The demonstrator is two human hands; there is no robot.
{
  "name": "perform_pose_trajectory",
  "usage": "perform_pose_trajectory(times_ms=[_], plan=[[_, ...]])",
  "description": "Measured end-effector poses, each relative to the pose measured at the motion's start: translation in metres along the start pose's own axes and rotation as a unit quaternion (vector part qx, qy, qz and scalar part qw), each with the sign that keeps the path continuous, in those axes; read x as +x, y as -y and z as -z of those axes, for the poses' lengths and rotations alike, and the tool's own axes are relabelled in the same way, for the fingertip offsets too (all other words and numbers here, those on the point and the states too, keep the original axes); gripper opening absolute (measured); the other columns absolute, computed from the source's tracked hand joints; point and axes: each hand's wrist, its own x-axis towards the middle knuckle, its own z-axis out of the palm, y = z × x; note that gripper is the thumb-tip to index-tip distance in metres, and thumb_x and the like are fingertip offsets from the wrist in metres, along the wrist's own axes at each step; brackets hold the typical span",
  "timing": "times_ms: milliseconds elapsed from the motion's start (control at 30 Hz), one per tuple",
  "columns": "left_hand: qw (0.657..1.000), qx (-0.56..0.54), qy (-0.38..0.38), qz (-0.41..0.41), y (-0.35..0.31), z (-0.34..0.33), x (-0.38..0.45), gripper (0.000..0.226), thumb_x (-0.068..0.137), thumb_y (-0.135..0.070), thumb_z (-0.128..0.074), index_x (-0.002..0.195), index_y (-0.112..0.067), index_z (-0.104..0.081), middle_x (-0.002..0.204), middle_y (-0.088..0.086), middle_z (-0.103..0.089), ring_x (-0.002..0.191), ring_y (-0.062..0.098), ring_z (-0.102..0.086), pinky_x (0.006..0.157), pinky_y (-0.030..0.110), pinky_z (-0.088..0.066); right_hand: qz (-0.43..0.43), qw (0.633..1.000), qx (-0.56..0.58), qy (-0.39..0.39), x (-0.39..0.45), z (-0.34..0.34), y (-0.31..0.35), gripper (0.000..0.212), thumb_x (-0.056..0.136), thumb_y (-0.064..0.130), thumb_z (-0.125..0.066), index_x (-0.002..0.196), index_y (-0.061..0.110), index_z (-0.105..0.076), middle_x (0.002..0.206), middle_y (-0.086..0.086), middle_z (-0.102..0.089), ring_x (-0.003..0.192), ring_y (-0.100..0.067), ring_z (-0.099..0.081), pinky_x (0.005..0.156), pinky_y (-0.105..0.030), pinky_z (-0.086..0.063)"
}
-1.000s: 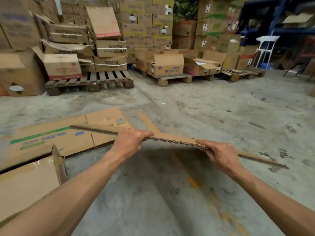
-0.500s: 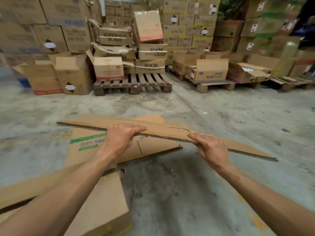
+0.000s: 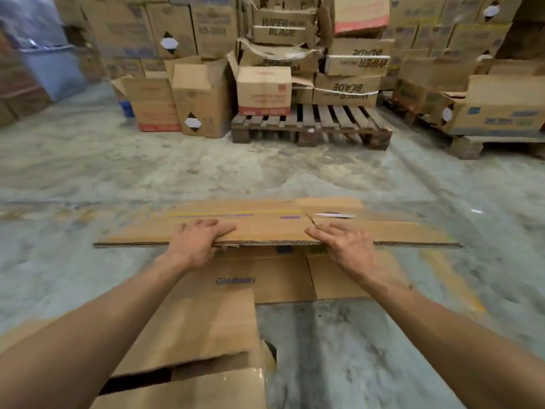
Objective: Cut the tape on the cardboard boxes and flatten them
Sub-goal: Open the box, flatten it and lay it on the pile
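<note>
Obs: flattened cardboard box (image 3: 265,228) held roughly level, low over the concrete floor (image 3: 368,349), near edge w/ exposed corrugation facing the camera. Left hand (image 3: 200,243) grips that edge, fingers on top, thumb apparently under. Right hand (image 3: 345,246): fingers spread flat over the top face at the edge; thumb not visible, so can't tell if it actually clamps or just presses.

Directly beneath: another flattened sheet, printed "Glodway" (image 3: 236,280), lying on the floor. Held sheet sits above it, approx. aligned. Looks like a stack in progress.

Progress (est.): this box is done w/ cutting + flattening, only needs laying on the pile. At least one prior box done (Glodway sheet).

Remaining: an unflattened box (image 3: 191,391) at bottom of view, near the left forearm, still has volume, probably next. Many boxes in bkgd on wooden pallet (image 3: 312,125) and beside it, some w/ open flaps; unclear which belong to the job. No cutter visible.
</note>
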Motion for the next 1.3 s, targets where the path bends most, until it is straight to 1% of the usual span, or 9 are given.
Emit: perform_pose_trajectory(times_ms=[133,267,433,533,700,867,1067,1200,1300], plan=[[0.98,-0.026,0.184,0.076,0.024,-0.085,0.047,0.068,0.091,-0.062,-0.047,0.149,-0.056,-0.012,0.163,-0.001,-0.014,0.149,0.032,-0.015,0.114,0.06,-0.022,0.01,0.993,0.052,0.103,-0.007,-0.085,0.004,0.047,0.087,0.028,-0.031,0.117,0.04,-0.065,0.118,0.012,-0.07,0.105,-0.03,-0.067,0.079,-0.044,-0.054],[0.96,-0.071,0.258,0.076,0.031,-0.142,0.062,0.111,0.054,-0.085,-0.058,0.148,-0.056,-0.008,0.159,0.001,-0.02,0.142,0.033,-0.029,0.109,0.058,-0.033,-0.047,0.96,0.106,0.257,-0.023,-0.131,-0.005,0.042,0.097,0.038,-0.049,0.137,0.05,-0.043,0.145,0.027,-0.043,0.129,-0.019,-0.044,0.096,-0.041,-0.038],[0.945,-0.06,0.307,0.092,0.015,-0.18,0.062,0.098,0.081,-0.053,-0.066,0.153,-0.046,0.0,0.162,0.006,-0.004,0.144,0.038,-0.023,0.114,0.052,-0.029,-0.079,0.902,0.138,0.401,-0.038,-0.151,0.001,0.057,0.088,0.047,-0.062,0.14,0.048,-0.037,0.153,0.019,-0.032,0.142,-0.024,-0.027,0.107,-0.045,-0.031],[0.94,-0.106,0.31,0.099,0.011,-0.169,0.061,0.078,0.089,-0.031,-0.065,0.155,-0.031,-0.022,0.16,0.008,-0.023,0.141,0.032,-0.035,0.113,0.038,-0.033,-0.082,0.874,0.153,0.453,-0.048,-0.152,0.007,0.063,0.092,0.046,-0.056,0.148,0.043,-0.028,0.162,0.01,-0.016,0.148,-0.024,-0.014,0.113,-0.048,-0.024],[0.959,-0.22,0.122,0.128,-0.001,-0.123,0.03,0.04,0.087,-0.04,-0.065,0.126,-0.036,-0.061,0.128,-0.001,-0.062,0.12,0.022,-0.056,0.101,0.037,-0.044,-0.174,0.85,0.348,0.355,-0.049,-0.114,0.031,0.058,0.088,0.056,-0.056,0.142,0.042,-0.042,0.152,0.006,-0.041,0.138,-0.017,-0.039,0.11,-0.047,-0.034],[0.946,-0.304,-0.044,0.103,-0.012,-0.08,-0.046,0.023,0.087,-0.05,-0.057,0.105,-0.04,-0.066,0.103,-0.014,-0.069,0.108,0.019,-0.06,0.093,0.04,-0.049,-0.238,0.742,0.56,0.28,-0.044,-0.027,0.103,0.043,0.091,0.044,-0.062,0.133,0.039,-0.052,0.115,0.003,-0.059,0.097,-0.012,-0.061,0.076,-0.022,-0.05],[0.961,-0.209,0.023,0.179,0.052,-0.078,-0.154,0.07,0.079,-0.084,-0.031,0.137,-0.047,-0.047,0.148,0.0,-0.044,0.134,0.03,-0.044,0.109,0.053,-0.035,-0.302,0.691,0.551,0.358,-0.079,0.015,0.192,0.094,0.071,0.071,-0.066,0.147,0.054,-0.014,0.139,0.016,-0.04,0.123,-0.017,-0.049,0.084,-0.038,-0.053],[0.965,-0.203,0.051,0.159,0.085,-0.096,-0.216,0.091,0.075,-0.087,-0.013,0.147,-0.038,-0.04,0.156,0.005,-0.037,0.144,0.024,-0.032,0.114,0.048,-0.029,-0.308,0.772,0.48,0.279,-0.106,0.018,0.213,0.061,0.09,0.035,-0.066,0.144,0.033,-0.037,0.141,0.0,-0.048,0.116,-0.019,-0.052,0.097,-0.034,-0.048],[0.966,-0.219,0.057,0.126,0.079,-0.103,-0.243,0.098,0.069,-0.089,-0.01,0.148,-0.038,-0.038,0.156,0.006,-0.036,0.146,0.022,-0.029,0.116,0.046,-0.028,-0.382,0.761,0.481,0.209,-0.134,0.025,0.21,0.034,0.087,0.023,-0.068,0.117,0.031,-0.055,0.131,-0.005,-0.055,0.111,-0.026,-0.057,0.082,-0.04,-0.057]])
